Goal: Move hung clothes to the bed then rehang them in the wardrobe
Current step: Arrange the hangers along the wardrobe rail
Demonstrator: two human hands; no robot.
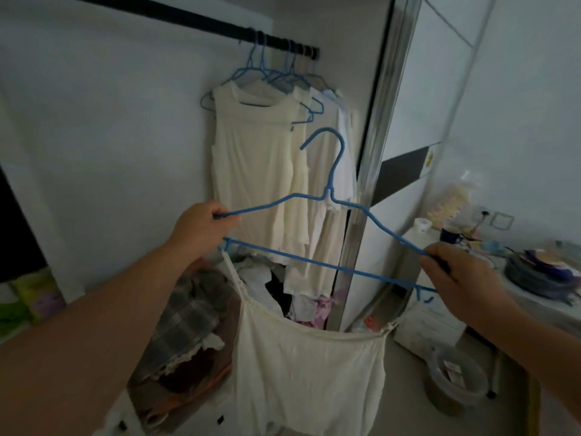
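I hold a blue wire hanger (333,196) in front of the open wardrobe, its hook pointing up and left. My left hand (201,229) pinches its left shoulder end, and my right hand (462,275) grips its right end. A cream strappy top (309,372) hangs from the hanger's lower bar by thin straps. The black wardrobe rail (201,23) runs across the top. Several cream and white garments (261,158) hang on blue hangers at the rail's right end.
A pile of loose clothes (195,322) lies on the wardrobe floor, including a plaid cloth. The wardrobe's mirrored door frame (374,146) stands just right of the hung garments. A cluttered side table (471,247) with stacked plates is at the right, a bin (452,382) below it.
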